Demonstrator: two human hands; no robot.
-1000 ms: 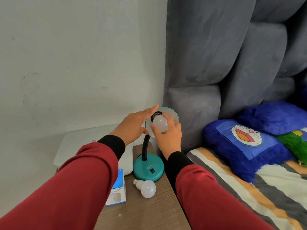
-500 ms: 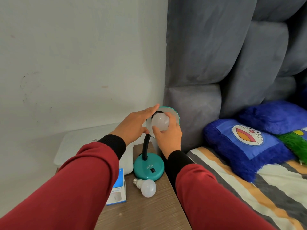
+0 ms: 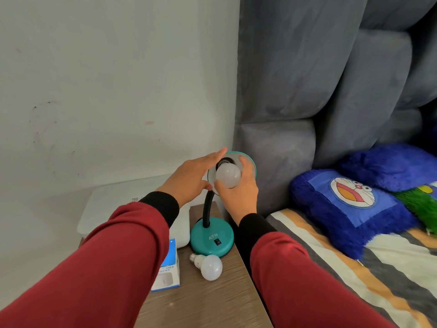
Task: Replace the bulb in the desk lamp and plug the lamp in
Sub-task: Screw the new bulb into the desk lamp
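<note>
Threading the frosted white bulb [image 3: 228,177] into the teal desk lamp's shade [image 3: 250,163]
Right hand [image 3: 238,192] fingers wrap the bulb, seemingly part-seated; left hand [image 3: 192,177], open, steadies the shade; turn gently, keeping it straight

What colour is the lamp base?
Teal, with a black switch; the lamp base shows in the head view.

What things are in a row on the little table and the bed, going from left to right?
Blue and white bulb box → loose bulb → blue cartoon pillow → green fuzzy pillow.
</note>
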